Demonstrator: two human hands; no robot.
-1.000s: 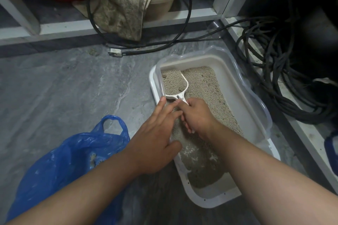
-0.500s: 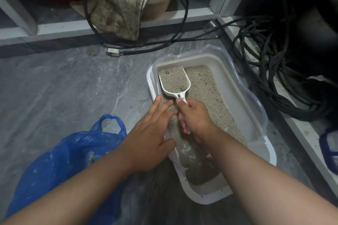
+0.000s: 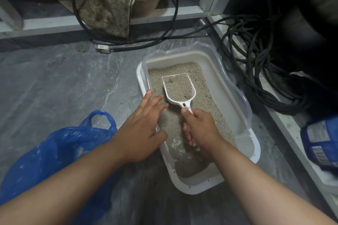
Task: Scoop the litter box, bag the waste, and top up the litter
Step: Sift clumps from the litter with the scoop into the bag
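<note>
Right hand [image 3: 200, 129] is wrapped tight round the handle of the white scoop [image 3: 180, 88], thumb up along the stem. Scoop blade sits at approx 12 o'clock from that hand, heaped w/ grey litter [image 3: 204, 100], roughly level over the bed; can't tell whether it rests on the surface or hangs just above it. Left hand [image 3: 140, 129] holds nothing, fingers [image 3: 149, 95] spread, palm pressed on the near-left rim of the litter box [image 3: 256, 144], prob. steadying it.

Litter box lies on the grey floor [image 3: 54, 86], long axis running approx 11 to 5 o'clock. Litter is deep at the far end, thin toward the near end, w/ bare patches of tray bottom showing there.

Blue plastic bag [image 3: 54, 151] lies at approx 8 o'clock from the box, just beside the left forearm, mouth and handle loop facing the box. Blue-and-white pack [image 3: 321, 144] at 3 o'clock, on the ledge, likely fresh litter, label too blurred to read.

Step in hand, as I judge it: scooping/sifting, 1st part of the task. Bagging not done yet, top-up not begun.

Next move prob. needs: shake scoop so clean grains drop thru, keep it level, swing it across to approx 8 o'clock, w/ left hand freeing up to hold the bag mouth open. Risk: spilling on the floor mid-carry.
</note>
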